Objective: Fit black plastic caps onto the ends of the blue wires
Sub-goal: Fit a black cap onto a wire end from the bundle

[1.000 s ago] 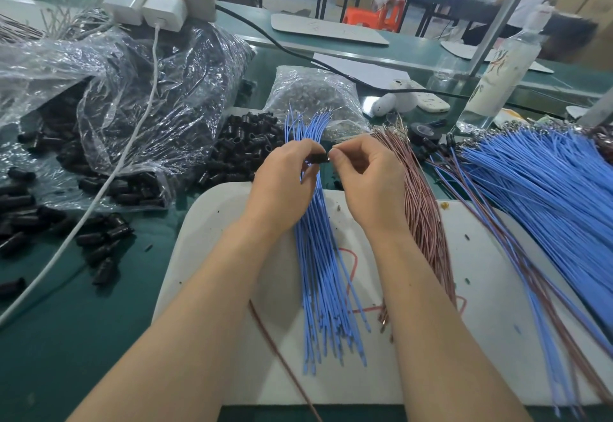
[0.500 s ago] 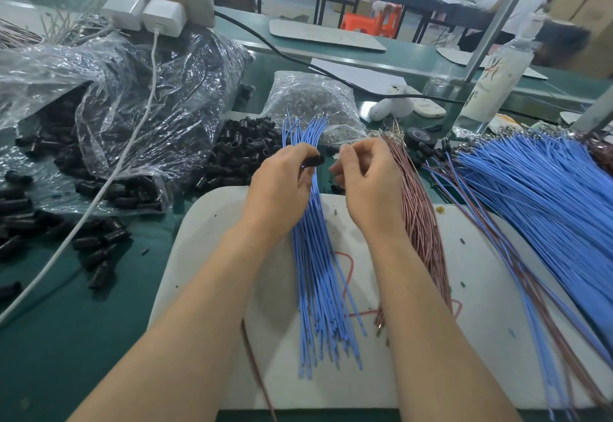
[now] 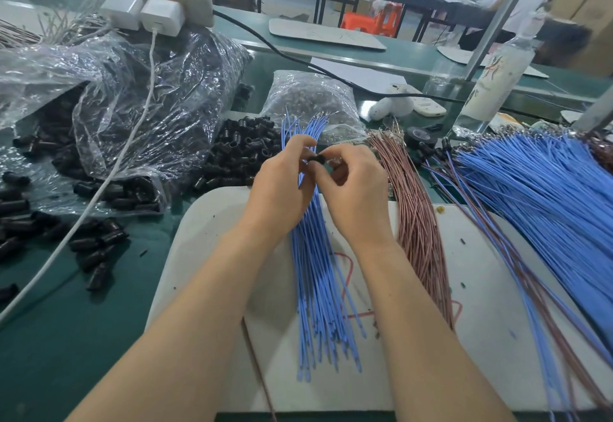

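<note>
**A:** What are the hands doing?

**B:** The left hand [image 3: 282, 186] and the right hand [image 3: 358, 196] are meeting above the far edge of the flat white board [image 3: 205, 255]. Both are curling their fingers and pinching one small black plastic cap [image 3: 316, 160] between their fingertips.

**A:** And the wires?

**B:** A bundle of thin blue wires [image 3: 318, 289] is lying along the middle of the board, running under the left palm and fanning out past the far edge. The fingers are covering the cap's opening, so I cannot tell whether a wire end is sitting in it.

**A:** What is lying around them?

**B:** A sheaf of pinkish-brown wires [image 3: 418, 222] is lying just beside the blue bundle, toward the board's right edge. A heap of loose black plastic caps [image 3: 238, 153] is sitting on the green table surface [image 3: 49, 338], just beyond the board's far left corner. It is touching a crumpled clear plastic bag [image 3: 149, 106] that is holding more of them. A thin white cable [image 3: 109, 173] is crossing that bag toward the surface's left edge. A broad spread of long blue wires [image 3: 547, 206] is covering the surface's right side.
</note>
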Available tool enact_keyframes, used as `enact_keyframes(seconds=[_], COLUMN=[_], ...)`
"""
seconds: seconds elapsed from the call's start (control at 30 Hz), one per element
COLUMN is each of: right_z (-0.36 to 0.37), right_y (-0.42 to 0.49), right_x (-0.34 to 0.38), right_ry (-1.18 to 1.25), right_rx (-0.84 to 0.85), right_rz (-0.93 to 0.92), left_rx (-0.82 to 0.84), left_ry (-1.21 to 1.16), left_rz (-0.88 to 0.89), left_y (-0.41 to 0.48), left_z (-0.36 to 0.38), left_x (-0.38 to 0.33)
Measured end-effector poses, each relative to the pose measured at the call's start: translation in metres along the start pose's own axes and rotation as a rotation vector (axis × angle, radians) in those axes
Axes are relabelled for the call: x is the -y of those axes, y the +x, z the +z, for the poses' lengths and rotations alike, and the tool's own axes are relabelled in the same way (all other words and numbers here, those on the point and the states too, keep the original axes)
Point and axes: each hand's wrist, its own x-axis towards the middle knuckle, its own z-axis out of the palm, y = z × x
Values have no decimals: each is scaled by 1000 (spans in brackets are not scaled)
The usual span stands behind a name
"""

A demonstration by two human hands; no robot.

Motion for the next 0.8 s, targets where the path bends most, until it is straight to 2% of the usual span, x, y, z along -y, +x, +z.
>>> enact_keyframes(seconds=[0.2,0.47,0.8], right_z=[3,0,-17], right_y=[-3,-3,6], right_x=[4,6,7], right_ry=[-48,-23,278], right_rx=[34,70,86], right_rz=[-87,-88,91], left_rx=[-91,-135,-174], left_ry=[136,147,77], left_rz=[-5,-36,-46], left_y=[2,1,3], left_z=[-3,-4,-4], left_x=[3,4,7])
